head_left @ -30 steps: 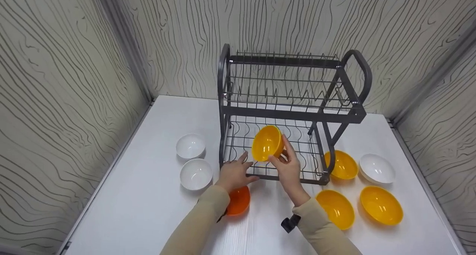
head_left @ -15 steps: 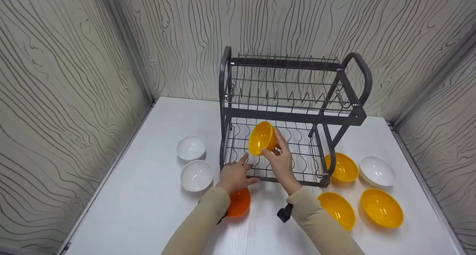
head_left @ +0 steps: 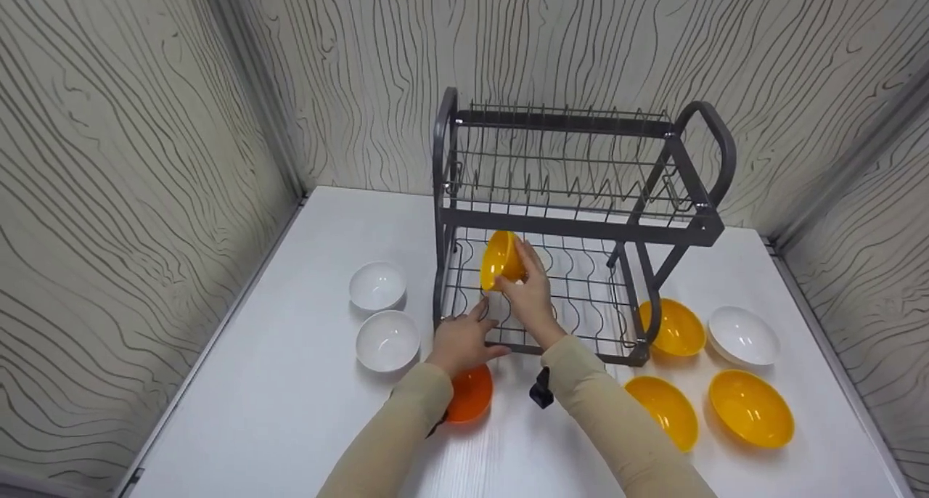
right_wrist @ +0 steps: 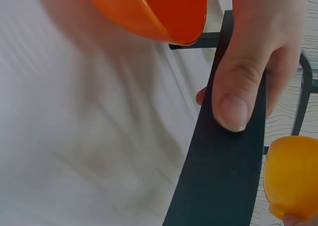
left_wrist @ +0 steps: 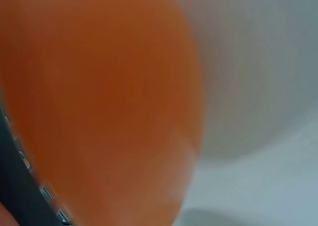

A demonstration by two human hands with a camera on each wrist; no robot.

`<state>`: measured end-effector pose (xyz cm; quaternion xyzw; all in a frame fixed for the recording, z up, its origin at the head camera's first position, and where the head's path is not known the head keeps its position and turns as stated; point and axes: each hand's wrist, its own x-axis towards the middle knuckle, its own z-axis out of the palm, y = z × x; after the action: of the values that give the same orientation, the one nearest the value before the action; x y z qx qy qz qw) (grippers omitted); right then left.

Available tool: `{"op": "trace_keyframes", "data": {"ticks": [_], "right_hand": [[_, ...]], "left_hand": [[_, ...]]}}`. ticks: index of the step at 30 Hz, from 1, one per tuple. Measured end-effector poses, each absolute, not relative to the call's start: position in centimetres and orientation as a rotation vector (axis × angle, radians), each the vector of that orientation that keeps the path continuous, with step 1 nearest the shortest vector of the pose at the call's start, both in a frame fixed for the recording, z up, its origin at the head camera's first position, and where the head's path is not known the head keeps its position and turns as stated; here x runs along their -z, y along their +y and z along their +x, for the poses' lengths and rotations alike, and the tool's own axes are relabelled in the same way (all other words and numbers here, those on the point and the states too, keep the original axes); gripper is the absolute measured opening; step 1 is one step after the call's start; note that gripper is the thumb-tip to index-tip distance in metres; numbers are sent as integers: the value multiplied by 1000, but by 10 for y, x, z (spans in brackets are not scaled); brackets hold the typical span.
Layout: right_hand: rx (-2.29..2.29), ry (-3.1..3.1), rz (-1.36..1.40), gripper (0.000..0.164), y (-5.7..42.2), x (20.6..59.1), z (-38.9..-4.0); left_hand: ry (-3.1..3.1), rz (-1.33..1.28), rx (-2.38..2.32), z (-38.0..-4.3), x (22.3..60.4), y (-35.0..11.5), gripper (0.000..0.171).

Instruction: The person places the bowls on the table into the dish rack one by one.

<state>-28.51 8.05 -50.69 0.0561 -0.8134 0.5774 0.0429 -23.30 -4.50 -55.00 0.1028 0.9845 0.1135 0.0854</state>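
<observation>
My right hand (head_left: 531,295) pinches a small yellow bowl (head_left: 498,262) between thumb and fingers. Tilted on its side, the bowl faces left above the lower tier of a dark metal dish rack (head_left: 580,228); contact with the wires cannot be told. My left hand (head_left: 464,342) grips the front bar at the rack's lower left, thumb on top, as the right wrist view shows with the bar (right_wrist: 218,176). Below that hand an orange bowl (head_left: 472,396) is partly covered by the left forearm; it fills much of the left wrist view, blurred.
Two white bowls (head_left: 388,340) stand left of the rack. To its right are another white bowl (head_left: 744,335) and three yellow bowls (head_left: 751,409), one partly behind the rack's right leg. The rack's upper tier (head_left: 566,193) overhangs the lower one.
My right hand has carried the yellow bowl left and slightly farther back, turning it more onto its side. The left hand keeps its place on the rack.
</observation>
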Motion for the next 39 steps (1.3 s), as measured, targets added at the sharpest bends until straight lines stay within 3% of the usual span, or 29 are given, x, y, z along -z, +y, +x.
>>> {"op": "trace_keyframes", "data": {"ticks": [39], "right_hand": [[-1396,-2574,477,67,47,503,-332]], "left_hand": [[2936,320,-402,-235,550,-47,61]]}}
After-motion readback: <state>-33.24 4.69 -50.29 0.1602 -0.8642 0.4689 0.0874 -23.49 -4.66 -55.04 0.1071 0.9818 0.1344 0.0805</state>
